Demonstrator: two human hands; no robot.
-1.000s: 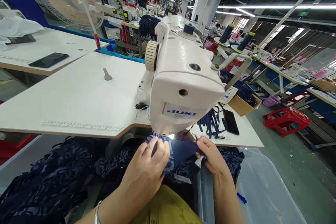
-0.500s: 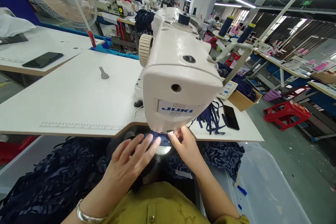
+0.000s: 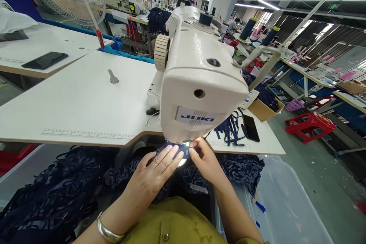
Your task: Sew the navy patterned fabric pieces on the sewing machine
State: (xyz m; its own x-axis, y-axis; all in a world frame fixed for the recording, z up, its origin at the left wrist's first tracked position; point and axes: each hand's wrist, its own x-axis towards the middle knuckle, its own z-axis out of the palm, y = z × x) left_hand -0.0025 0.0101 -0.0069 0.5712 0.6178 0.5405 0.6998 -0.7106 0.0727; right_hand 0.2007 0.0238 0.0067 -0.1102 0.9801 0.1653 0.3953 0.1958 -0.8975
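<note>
Cloth (image 3: 184,149), dark navy (small pale patch showing), lies under flat left hand (image 3: 154,175), right hand (image 3: 207,163) pinching it.

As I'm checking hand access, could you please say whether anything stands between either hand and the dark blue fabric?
Nothing visible does: the left hand rests on the dark blue fabric, and the right hand touches its right edge.

The shirt (image 3: 183,219) is olive-green with a round button (image 3: 165,237), and a silver bangle (image 3: 107,233) circles the left wrist (image 3: 116,215).

A label (image 3: 197,116) on the sewing machine (image 3: 200,61) reads "JUKI"; figures on the ruler (image 3: 88,134) look illegible.
</note>
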